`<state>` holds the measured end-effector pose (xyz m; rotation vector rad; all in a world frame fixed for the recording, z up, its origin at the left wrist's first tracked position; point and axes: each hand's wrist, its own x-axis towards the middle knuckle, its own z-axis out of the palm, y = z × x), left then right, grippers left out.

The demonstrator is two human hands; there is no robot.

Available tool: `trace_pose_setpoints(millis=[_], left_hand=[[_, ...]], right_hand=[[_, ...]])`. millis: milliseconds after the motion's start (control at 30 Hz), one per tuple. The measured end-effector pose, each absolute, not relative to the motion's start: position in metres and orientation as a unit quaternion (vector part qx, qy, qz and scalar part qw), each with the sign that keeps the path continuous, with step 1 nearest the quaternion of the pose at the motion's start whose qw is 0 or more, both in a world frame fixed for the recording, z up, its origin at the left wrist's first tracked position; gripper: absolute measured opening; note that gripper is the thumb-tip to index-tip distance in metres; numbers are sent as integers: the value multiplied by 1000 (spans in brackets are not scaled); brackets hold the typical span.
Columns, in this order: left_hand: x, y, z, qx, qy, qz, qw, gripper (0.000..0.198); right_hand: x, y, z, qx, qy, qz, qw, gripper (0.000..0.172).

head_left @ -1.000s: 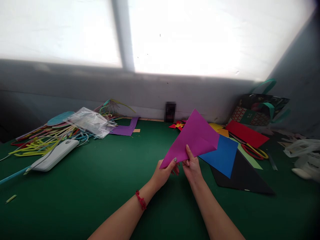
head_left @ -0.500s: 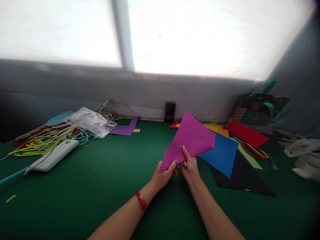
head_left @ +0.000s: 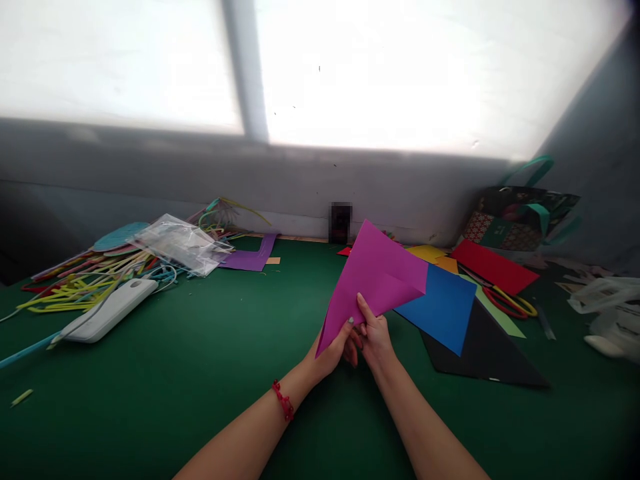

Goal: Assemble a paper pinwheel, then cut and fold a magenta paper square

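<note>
A magenta sheet of paper (head_left: 377, 267) is held up above the table, tilted and bent, with a fold showing along its lower left side. My left hand (head_left: 333, 350) pinches its lower edge, thumb on the front and fingers behind. Close beside it, my right hand (head_left: 375, 333) grips the same edge, its thumb pressed flat on the paper. Behind the sheet to the right lies blue paper (head_left: 445, 307), resting partly on a black sheet (head_left: 485, 357).
On the green table (head_left: 215, 353), a white glue gun (head_left: 113, 310) and a pile of pipe cleaners (head_left: 60, 293) lie left, under a clear plastic bag (head_left: 180, 243). Right are scissors (head_left: 510, 303), red paper (head_left: 495, 267) and a patterned bag (head_left: 520, 213). Purple paper (head_left: 247, 259) lies at the back.
The magenta paper has shifted slightly left, and its lower left corner has dropped and folded more. Both hands have moved slightly with it, still gripping.
</note>
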<state>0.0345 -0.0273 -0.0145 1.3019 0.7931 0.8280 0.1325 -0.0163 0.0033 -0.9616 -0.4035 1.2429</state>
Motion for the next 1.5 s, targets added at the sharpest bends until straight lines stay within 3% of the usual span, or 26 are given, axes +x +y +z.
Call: trace_pose_setpoints(millis=[300,600,767,967,1233,1500], left_hand=[[29,-33,-2,600,374,418,570,41],[31,-30,-18,595,367,413,584,41],[21,-25,-13,643,310,332,616,34],[-2,-1,-1,566,395,419,590,36],[-8,0,10,530,395,461,592,50],[-9,-1,7,555,445,466,527,46]], right_hand=[[119,-24,5,-428,-200,587,658,55],[119,-24,1,-447,-220,566,656,59],[140,-14,6,-432,-226,512,707,26],[180,-6,11,-464,-250,416,741,24],[155,-10,4,-503,-308,447,672,26],[134,-21,16,-514,-368,463,621,37]])
